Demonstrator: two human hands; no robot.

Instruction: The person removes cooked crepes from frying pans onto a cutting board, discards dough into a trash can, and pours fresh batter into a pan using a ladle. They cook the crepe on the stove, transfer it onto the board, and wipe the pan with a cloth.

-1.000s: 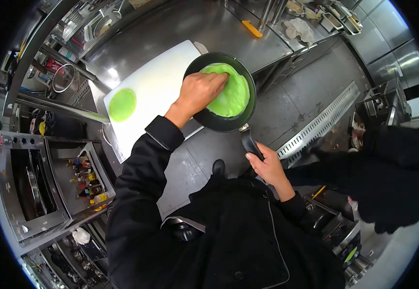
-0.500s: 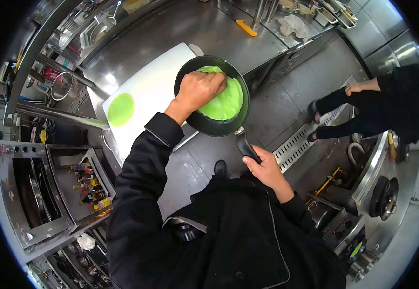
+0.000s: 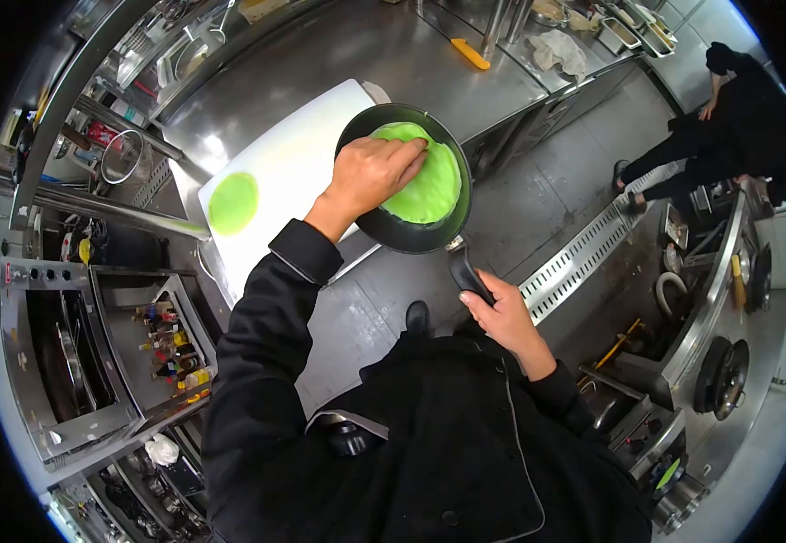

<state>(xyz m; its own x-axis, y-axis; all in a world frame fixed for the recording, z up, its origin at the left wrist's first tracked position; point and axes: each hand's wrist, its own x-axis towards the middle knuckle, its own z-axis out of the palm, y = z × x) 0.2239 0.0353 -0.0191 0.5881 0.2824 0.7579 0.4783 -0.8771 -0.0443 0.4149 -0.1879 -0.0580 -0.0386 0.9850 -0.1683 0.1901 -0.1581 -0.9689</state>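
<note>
A dark frying pan [image 3: 443, 237] is held out over the edge of the steel counter, with a thin bright green crepe [image 3: 434, 190] inside. My right hand [image 3: 503, 312] is closed around the pan's black handle. Over the pan's left part reaches my left hand [image 3: 377, 174], its fingers bent and pinched together at the crepe's upper edge. The fingertips are partly hidden by the knuckles. Another green crepe [image 3: 233, 204] lies flat on the white cutting board [image 3: 298, 145] to the left.
A yellow-handled knife [image 3: 471, 54] and a crumpled cloth [image 3: 558, 52] lie on the steel counter [image 3: 339, 59]. A person in black [image 3: 741, 127] stands at the right near the stoves. A floor drain grate [image 3: 574, 262] runs between. A wok [image 3: 723, 376] sits lower right.
My left hand's fingers have shifted slightly along the crepe's upper edge. The pan stays nearly in place in my right hand. The other person has moved farther up and bends over.
</note>
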